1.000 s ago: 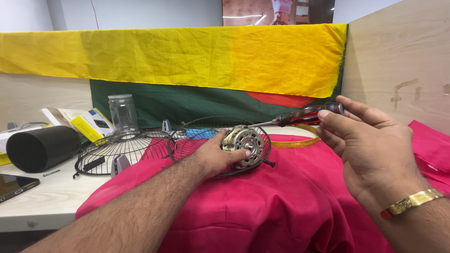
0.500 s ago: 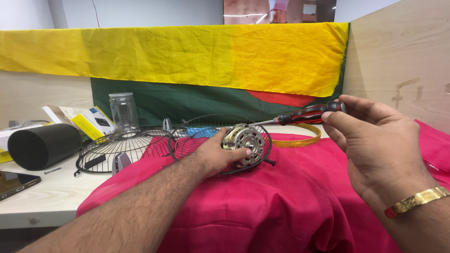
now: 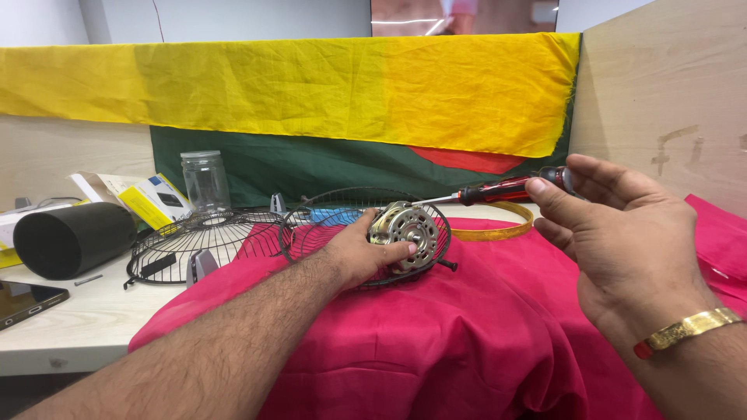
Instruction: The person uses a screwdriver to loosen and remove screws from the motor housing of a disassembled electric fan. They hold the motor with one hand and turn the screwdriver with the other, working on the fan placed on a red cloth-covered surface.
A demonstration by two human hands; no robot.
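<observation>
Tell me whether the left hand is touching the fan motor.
Touching. The head view shows the left hand clasping the fan motor, with the thumb pressed on its face and no gap between them.

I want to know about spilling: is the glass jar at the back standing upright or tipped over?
Upright. The glass jar stands on its base on the table, lid on top.

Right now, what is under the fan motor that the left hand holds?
The motor sits in a black wire grille, which lies on the red cloth. The left hand covers the motor's lower left side, and the cloth hides the surface beneath.
</observation>
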